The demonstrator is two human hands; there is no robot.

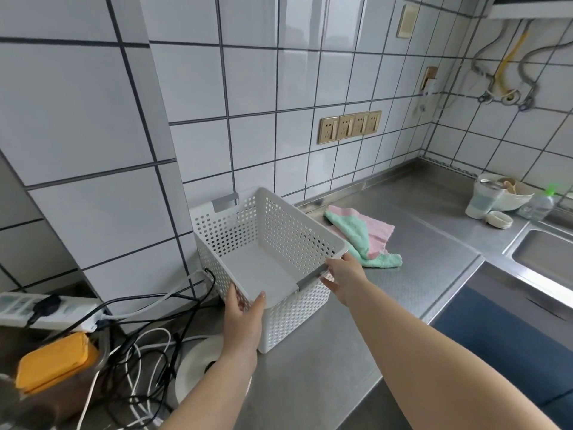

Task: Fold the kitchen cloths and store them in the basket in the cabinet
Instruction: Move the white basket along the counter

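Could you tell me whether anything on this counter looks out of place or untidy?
Yes. The pink cloth and green cloth lie crumpled and overlapping on the counter, unfolded, right of the empty basket that both hands hold. On the left, cables sprawl in a tangle beside a power strip.

Both hands, left hand and right hand, grip the white basket beside cloths.

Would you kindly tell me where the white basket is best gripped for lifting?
Probably by the two grey handles in the short end walls of the basket, one hand from each end: the near handle, the far handle. The rim slots suit curled fingers and balance it.
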